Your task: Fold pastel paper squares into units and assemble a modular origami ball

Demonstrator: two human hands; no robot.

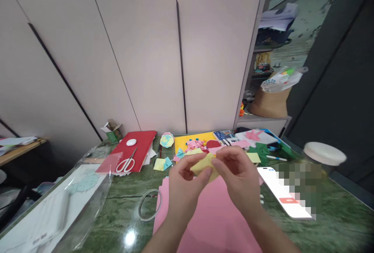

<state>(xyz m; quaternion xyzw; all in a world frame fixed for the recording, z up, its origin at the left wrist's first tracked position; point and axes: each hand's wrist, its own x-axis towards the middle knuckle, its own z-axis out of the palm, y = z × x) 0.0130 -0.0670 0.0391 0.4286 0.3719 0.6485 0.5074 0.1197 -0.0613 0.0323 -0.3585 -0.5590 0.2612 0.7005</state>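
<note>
The left hand (185, 185) and the right hand (238, 177) both grasped a small piece of yellow paper (202, 164), pinching it between thumbs and fingertips above a stack of pink paper (216, 222) on a green marbled tabletop (122, 194). The hands and forearms covered much of the stack and hid some of the clutter behind it. A grey ring (147, 218), possibly a tape roll, lay just beside the stack's left edge. Farther left, a clear plastic sleeve (102, 192) stretched along the table edge, near a red folder (147, 144) that bore a white oval object (131, 142) and white-handled scissors (126, 164). An opened green-and-white box (112, 133) stood behind the folder. Beyond the hands, a multicoloured paper disc (167, 140) sat beside a yellow sheet (180, 141), which was partly covered by pink and blue paper bits (195, 144); a yellow paper square (159, 164) lay in front of the disc, touching a blue scrap (167, 163). To the right were green paper pieces (258, 151), a marker (276, 158), a lit phone (274, 187) and a white-lidded jar (324, 153), the last two partly masked by pixelation. Pale cabinet doors (140, 50) closed off the back, and a woven straw hat (270, 103) rested on the shelf beside them.
</note>
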